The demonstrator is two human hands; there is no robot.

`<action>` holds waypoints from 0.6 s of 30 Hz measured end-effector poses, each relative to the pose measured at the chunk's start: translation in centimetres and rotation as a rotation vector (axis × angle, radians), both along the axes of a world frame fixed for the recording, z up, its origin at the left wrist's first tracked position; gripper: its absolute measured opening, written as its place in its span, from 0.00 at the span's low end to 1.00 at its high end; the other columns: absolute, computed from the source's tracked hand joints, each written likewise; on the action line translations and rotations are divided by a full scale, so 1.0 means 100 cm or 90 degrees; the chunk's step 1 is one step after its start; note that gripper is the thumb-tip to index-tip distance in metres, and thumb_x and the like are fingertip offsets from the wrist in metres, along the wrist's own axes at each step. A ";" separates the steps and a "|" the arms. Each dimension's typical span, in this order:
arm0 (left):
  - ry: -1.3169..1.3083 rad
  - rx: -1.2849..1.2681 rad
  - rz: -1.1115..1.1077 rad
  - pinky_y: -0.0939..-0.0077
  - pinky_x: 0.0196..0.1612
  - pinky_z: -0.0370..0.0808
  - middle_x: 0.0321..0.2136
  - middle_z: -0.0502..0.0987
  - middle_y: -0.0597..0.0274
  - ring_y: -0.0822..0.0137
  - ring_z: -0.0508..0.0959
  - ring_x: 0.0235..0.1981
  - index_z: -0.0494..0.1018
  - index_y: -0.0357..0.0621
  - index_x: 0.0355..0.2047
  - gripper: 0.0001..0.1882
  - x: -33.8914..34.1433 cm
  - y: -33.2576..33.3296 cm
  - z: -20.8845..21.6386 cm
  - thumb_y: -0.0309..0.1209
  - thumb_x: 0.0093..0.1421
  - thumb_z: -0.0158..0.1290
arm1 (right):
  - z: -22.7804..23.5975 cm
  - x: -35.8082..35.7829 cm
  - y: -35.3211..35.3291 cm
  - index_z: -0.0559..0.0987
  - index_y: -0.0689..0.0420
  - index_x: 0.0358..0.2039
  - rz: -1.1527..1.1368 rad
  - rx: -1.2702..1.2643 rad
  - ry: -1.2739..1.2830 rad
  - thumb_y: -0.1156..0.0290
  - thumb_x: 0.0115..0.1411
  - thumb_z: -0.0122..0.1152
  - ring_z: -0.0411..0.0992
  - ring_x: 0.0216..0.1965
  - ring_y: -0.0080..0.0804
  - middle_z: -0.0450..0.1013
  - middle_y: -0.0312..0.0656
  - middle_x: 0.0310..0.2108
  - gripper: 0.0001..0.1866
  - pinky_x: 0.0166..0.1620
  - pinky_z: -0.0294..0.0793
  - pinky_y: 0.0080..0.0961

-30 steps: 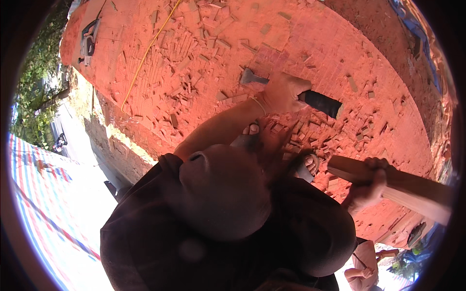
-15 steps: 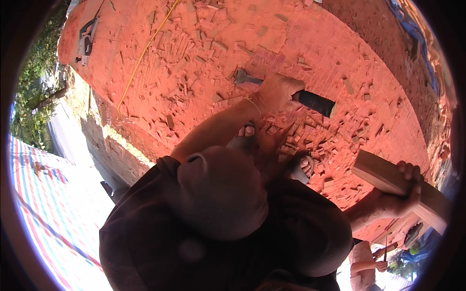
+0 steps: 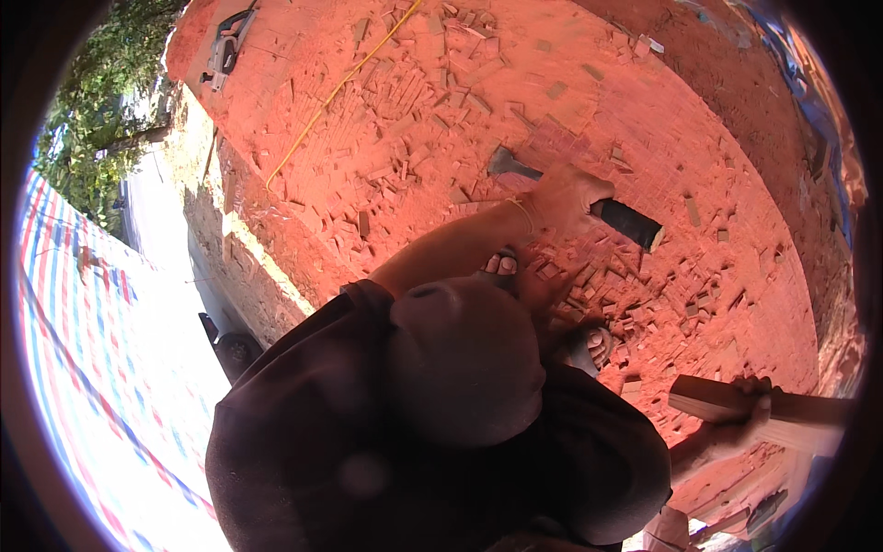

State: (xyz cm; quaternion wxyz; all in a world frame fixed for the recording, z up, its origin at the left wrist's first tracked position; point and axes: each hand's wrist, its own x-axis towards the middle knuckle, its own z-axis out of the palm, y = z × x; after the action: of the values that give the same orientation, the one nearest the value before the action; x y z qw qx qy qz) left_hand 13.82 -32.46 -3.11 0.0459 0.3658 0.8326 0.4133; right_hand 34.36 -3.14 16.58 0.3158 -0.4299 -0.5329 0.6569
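Observation:
My left hand (image 3: pixel 563 198) is closed around a chisel-like tool with a flared grey metal blade (image 3: pixel 512 164) on one side of the fist and a black-covered handle (image 3: pixel 627 224) on the other. It is held low over a reddish wooden surface strewn with chips; whether the blade touches the wood I cannot tell. Off to the right, my right hand (image 3: pixel 747 416) grips a thick squared wooden block (image 3: pixel 710 397), its fingers wrapped over the top. The block's far end blurs toward the picture's rim.
Small wood chips (image 3: pixel 405 129) lie scattered over the broad reddish surface (image 3: pixel 736 202). A yellow cord (image 3: pixel 342 86) crosses it at the upper left, near a grey power tool (image 3: pixel 223 51). My feet (image 3: pixel 596 350) are close to the chips. A striped sheet (image 3: pixel 83 304) is at left; another person (image 3: pixel 667 529) shows at lower right.
The view has shifted, so the surroundings sit farther right. My right hand and the block have moved lower, and the block lies more level. My left hand keeps its hold on the chisel-like tool.

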 end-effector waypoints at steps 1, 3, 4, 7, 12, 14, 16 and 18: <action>0.013 0.009 0.003 0.56 0.23 0.70 0.17 0.73 0.59 0.51 0.78 0.21 0.69 0.49 0.20 0.11 -0.003 0.000 -0.001 0.35 0.41 0.61 | 0.015 -0.020 -0.005 0.75 0.61 0.36 0.021 0.031 0.087 0.61 0.59 0.58 0.67 0.38 0.31 0.67 0.39 0.31 0.15 0.45 0.68 0.31; -0.011 0.001 0.001 0.56 0.23 0.70 0.17 0.73 0.59 0.51 0.78 0.22 0.69 0.49 0.20 0.11 -0.008 0.000 -0.001 0.34 0.41 0.60 | 0.017 -0.045 -0.031 0.74 0.60 0.38 -0.097 0.089 0.121 0.61 0.60 0.55 0.67 0.39 0.33 0.64 0.38 0.30 0.15 0.46 0.68 0.32; -0.029 -0.005 -0.024 0.56 0.23 0.70 0.17 0.73 0.59 0.51 0.78 0.22 0.69 0.49 0.20 0.11 -0.007 0.000 -0.001 0.34 0.41 0.60 | -0.001 -0.048 -0.050 0.73 0.60 0.38 -0.060 0.028 0.140 0.62 0.58 0.58 0.67 0.38 0.33 0.65 0.39 0.31 0.15 0.44 0.69 0.32; 0.011 0.055 0.031 0.56 0.24 0.70 0.18 0.74 0.60 0.51 0.78 0.23 0.70 0.49 0.21 0.11 -0.001 -0.005 0.001 0.34 0.40 0.60 | -0.080 -0.026 -0.105 0.73 0.62 0.37 0.456 -0.015 -0.347 0.79 0.45 0.68 0.67 0.26 0.23 0.70 0.36 0.25 0.18 0.30 0.70 0.28; -0.025 -0.015 -0.016 0.57 0.25 0.72 0.19 0.75 0.60 0.51 0.79 0.24 0.71 0.48 0.22 0.11 0.007 -0.015 0.003 0.34 0.39 0.61 | -0.116 0.023 -0.069 0.74 0.62 0.33 0.375 0.035 -0.364 0.78 0.49 0.67 0.68 0.22 0.24 0.70 0.37 0.23 0.12 0.24 0.67 0.24; -0.006 -0.031 -0.017 0.57 0.26 0.72 0.19 0.75 0.61 0.52 0.79 0.24 0.71 0.49 0.22 0.11 0.005 -0.017 0.005 0.34 0.39 0.61 | -0.092 0.025 -0.041 0.75 0.62 0.35 0.361 0.124 -0.263 0.76 0.53 0.65 0.69 0.24 0.26 0.71 0.38 0.24 0.10 0.28 0.69 0.25; -0.001 -0.049 -0.023 0.57 0.26 0.72 0.19 0.75 0.61 0.52 0.79 0.24 0.72 0.49 0.22 0.11 0.006 -0.014 0.007 0.35 0.39 0.61 | -0.067 0.013 -0.019 0.76 0.63 0.36 0.282 0.131 -0.148 0.72 0.56 0.64 0.71 0.28 0.28 0.71 0.40 0.25 0.10 0.35 0.71 0.28; 0.037 0.017 -0.086 0.57 0.25 0.72 0.19 0.74 0.61 0.53 0.79 0.25 0.72 0.49 0.22 0.11 0.017 -0.005 0.008 0.35 0.38 0.61 | -0.048 0.004 -0.008 0.76 0.63 0.36 0.190 0.156 -0.065 0.69 0.57 0.64 0.71 0.31 0.31 0.71 0.41 0.26 0.11 0.38 0.71 0.29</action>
State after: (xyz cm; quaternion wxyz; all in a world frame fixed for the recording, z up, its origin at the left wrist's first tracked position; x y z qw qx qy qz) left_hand 15.49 -32.97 -2.32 0.0444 0.4339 0.8013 0.4095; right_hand 34.75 -3.95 11.74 0.2375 -0.3376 -0.6820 0.6037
